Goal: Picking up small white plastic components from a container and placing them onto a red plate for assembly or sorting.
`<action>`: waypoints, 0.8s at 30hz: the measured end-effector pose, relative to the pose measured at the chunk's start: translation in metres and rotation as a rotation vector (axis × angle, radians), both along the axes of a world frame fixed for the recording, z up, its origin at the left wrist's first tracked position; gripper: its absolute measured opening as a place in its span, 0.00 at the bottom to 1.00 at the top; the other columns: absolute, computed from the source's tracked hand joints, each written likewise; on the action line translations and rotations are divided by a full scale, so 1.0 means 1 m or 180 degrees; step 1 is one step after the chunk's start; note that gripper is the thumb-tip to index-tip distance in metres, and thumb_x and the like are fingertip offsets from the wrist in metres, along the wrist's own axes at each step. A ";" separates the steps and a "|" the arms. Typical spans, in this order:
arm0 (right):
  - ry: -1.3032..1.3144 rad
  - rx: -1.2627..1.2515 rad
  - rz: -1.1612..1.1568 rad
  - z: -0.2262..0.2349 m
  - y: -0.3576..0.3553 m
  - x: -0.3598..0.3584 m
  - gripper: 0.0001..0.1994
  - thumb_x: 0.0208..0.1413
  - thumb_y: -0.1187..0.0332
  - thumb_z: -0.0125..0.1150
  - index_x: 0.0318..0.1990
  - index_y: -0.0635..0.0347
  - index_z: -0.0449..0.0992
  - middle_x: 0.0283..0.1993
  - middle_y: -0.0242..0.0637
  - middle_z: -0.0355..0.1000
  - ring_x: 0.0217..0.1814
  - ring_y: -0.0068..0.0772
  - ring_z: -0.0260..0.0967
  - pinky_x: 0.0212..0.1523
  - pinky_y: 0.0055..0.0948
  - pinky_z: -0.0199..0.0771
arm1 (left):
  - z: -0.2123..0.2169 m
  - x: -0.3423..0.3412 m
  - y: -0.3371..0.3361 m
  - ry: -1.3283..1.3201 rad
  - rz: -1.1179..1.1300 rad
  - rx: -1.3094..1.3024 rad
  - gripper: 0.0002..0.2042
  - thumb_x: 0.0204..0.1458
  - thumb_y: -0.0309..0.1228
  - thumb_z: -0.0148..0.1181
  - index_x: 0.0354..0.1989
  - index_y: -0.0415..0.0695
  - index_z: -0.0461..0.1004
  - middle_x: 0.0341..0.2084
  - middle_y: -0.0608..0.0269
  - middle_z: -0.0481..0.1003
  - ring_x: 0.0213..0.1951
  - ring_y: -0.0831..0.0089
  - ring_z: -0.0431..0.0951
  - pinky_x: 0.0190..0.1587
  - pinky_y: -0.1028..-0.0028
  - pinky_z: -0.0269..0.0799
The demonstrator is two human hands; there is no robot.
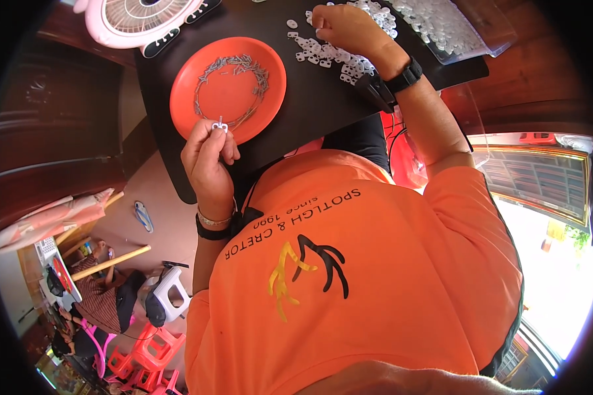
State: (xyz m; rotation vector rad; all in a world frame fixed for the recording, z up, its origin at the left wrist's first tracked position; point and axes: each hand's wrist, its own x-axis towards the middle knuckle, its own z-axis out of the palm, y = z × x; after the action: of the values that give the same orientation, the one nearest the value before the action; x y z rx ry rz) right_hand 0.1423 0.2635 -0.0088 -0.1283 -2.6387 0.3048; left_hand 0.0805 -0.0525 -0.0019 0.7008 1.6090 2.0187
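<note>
My left hand is closed in a pinch at the near edge of an orange-red plate. Between its thumb and finger sits a small white plastic clip, with a thin grey metal pin sticking up from it. Many small grey screws or nails lie in a ring inside the plate. Over a loose pile of white plastic clips, my right hand has its fingers curled together. Whatever those fingers may hold is too small to make out.
A pink and white fan stands at the table's far left. At the far right is a clear tray of small translucent pieces. The black table ends near my body. Stools and another person are at lower left.
</note>
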 end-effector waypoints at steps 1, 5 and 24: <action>0.0672 -0.0186 0.0538 0.003 -0.002 0.005 0.08 0.48 0.69 0.56 0.31 0.64 0.76 0.31 0.49 0.75 0.36 0.48 0.74 0.36 0.39 0.75 | 0.002 -0.001 0.002 0.0005 -0.0017 0.0007 0.08 0.55 0.25 0.45 0.24 0.38 0.66 0.14 0.67 0.62 0.18 0.80 0.60 0.24 0.80 0.57; -0.0310 -0.3301 0.0697 0.025 -0.038 -0.005 0.11 0.51 0.71 0.61 0.42 0.64 0.77 0.34 0.49 0.76 0.35 0.43 0.76 0.35 0.28 0.74 | 0.003 0.000 0.005 0.0064 -0.0134 -0.0057 0.08 0.55 0.26 0.46 0.26 0.37 0.67 0.16 0.67 0.65 0.19 0.81 0.62 0.24 0.80 0.57; -0.0554 -0.4672 0.1432 0.024 -0.146 -0.014 0.06 0.53 0.71 0.62 0.38 0.62 0.77 0.30 0.29 0.74 0.31 0.15 0.69 0.35 0.16 0.71 | -0.002 -0.006 -0.002 -0.0034 0.0099 0.0254 0.08 0.55 0.27 0.46 0.27 0.37 0.69 0.21 0.61 0.73 0.23 0.79 0.70 0.26 0.80 0.61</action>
State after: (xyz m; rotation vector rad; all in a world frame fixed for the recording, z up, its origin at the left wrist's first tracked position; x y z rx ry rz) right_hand 0.1283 0.1174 0.0152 -0.0147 -1.9730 2.3371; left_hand 0.0746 -0.0548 -0.0035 0.6964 1.5498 2.1154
